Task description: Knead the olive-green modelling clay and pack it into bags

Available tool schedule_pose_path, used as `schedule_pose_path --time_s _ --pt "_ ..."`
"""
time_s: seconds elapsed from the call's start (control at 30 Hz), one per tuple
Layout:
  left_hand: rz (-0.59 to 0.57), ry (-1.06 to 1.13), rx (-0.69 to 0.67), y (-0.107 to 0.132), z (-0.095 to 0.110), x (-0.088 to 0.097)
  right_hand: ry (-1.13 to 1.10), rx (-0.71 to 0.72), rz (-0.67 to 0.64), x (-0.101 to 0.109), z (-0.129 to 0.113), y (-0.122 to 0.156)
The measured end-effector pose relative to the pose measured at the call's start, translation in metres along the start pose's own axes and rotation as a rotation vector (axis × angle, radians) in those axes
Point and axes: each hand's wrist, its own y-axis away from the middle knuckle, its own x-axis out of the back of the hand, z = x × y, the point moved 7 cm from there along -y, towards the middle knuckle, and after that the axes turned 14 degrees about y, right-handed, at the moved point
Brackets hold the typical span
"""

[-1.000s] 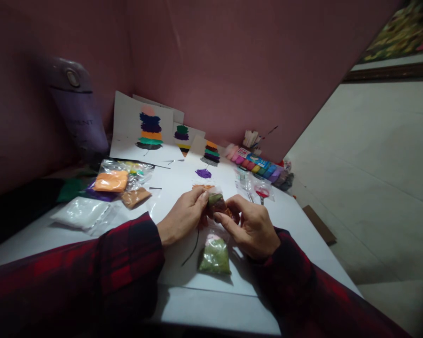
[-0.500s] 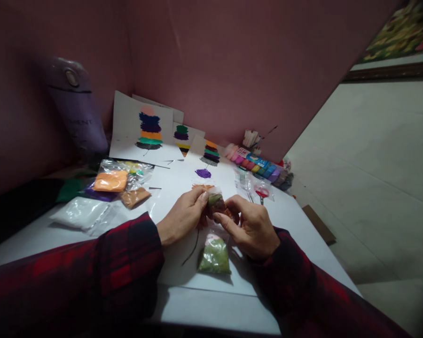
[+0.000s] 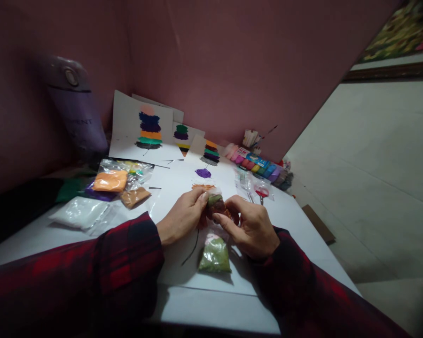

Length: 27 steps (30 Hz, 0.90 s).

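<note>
Over the white paper, my left hand and my right hand both grip a small plastic bag of clay. Green shows at its top and brown lower down; my fingers hide part of it. My left thumb presses its left side, while the right thumb and fingers pinch the brown end. Just below lies a clear bag of green clay with a pinkish-white patch at its top. Beyond my hands, the paper bears a purple textured clay patch and an orange strip partly covered by my left hand.
Bags of orange clay, brown clay and white clay lie at the left. A purple bottle stands behind them. Decorated sheets lean at the wall. A colourful clay pack and red-handled scissors lie at the right.
</note>
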Motion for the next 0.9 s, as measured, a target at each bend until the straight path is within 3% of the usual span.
schedule_pose_path --time_s 0.63,0.9 --pt "-0.009 -0.057 0.009 -0.0011 -0.0014 -0.0007 0.045 0.017 -0.016 -0.0020 -0.0014 -0.0005" --pt "-0.012 -0.096 0.053 -0.0001 -0.0048 -0.0006 0.120 0.012 -0.118 -0.0053 -0.0031 0.0012"
